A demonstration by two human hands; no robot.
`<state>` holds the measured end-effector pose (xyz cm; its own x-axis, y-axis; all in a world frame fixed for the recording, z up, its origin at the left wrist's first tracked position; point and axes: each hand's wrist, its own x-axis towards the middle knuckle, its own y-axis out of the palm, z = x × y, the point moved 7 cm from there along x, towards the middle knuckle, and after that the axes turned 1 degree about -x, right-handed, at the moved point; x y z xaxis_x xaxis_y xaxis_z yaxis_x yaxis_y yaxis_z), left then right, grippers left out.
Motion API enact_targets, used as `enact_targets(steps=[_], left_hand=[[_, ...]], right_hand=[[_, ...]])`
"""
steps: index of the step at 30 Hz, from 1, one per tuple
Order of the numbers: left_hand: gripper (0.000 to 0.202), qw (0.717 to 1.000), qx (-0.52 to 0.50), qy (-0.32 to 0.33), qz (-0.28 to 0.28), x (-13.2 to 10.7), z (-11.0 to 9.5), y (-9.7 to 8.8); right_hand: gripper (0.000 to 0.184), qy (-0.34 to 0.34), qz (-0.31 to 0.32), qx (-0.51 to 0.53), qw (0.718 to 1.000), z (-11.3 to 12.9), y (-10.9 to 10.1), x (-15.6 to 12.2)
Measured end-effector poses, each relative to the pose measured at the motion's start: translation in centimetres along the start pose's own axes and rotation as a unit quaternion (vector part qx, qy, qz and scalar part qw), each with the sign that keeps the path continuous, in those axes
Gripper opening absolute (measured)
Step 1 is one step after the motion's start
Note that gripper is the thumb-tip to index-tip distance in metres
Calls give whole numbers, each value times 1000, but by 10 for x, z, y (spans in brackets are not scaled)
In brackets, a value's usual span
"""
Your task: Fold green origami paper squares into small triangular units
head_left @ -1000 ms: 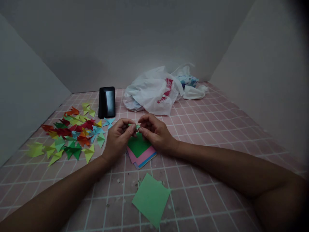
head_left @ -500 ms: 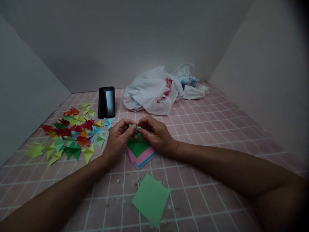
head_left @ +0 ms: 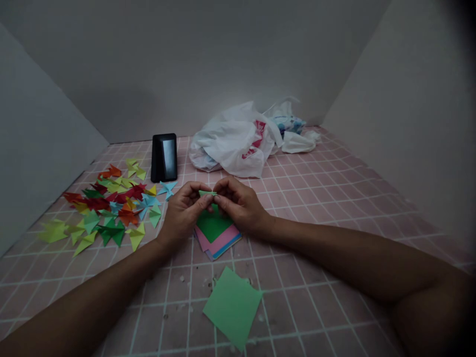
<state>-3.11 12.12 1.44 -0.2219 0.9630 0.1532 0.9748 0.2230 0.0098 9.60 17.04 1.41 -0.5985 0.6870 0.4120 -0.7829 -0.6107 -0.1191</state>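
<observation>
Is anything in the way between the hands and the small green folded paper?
Nothing visible. The left hand and right hand both pinch the small green folded paper directly, held above the stack of coloured sheets.

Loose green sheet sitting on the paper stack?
No, the loose green sheet lies by itself on the pink tiles, nearer the camera than the paper stack and apart from it.

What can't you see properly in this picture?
Head view:
- The small green paper: mostly covered by the fingertips of the left hand and the right hand, so its folded shape is unclear.
- The paper stack: its far part is hidden behind both hands, and the sheets are too thin to count.
- The white plastic bag: its own wrinkled skin hides what is inside.
</observation>
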Motion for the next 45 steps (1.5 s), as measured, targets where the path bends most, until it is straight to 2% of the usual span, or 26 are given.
enact_targets(steps=[5, 9, 13, 17, 21, 25, 28, 34, 39, 45], left_hand=[[23, 1000, 19, 18, 2, -1, -2, 0], [19, 998, 44, 26, 24, -2, -2, 2], [24, 999, 36, 20, 8, -3, -3, 0], [28, 998, 46, -7, 41, -2, -1, 6], [31, 998, 45, -3, 41, -2, -4, 6], [31, 998, 31, -28, 54, -1, 2, 5], [31, 997, 28, -31, 61, 0, 6, 4], [34, 997, 75, -8, 8, 0, 0, -4], [39, 997, 64, -33, 15, 0, 3, -3], [43, 997, 44, -30, 48, 2, 2, 3]], right_hand=[[13, 17, 43, 6, 999, 2, 5, 0], [17, 12, 38, -58, 998, 4, 3, 0], [19, 23, 18, -67, 997, 4, 0, -1], [20, 56, -7, -19, 998, 2, -2, -2], [21, 111, 5, 63, 992, -4, 2, -2], [28, 145, 5, 121, 982, -11, 3, -1], [29, 142, 15, 118, 983, -13, 3, 0], [22, 115, 68, 80, 988, -7, 10, -2], [22, 131, 67, 87, 985, -8, 10, -3], [28, 136, 23, 114, 984, -9, 6, -1]])
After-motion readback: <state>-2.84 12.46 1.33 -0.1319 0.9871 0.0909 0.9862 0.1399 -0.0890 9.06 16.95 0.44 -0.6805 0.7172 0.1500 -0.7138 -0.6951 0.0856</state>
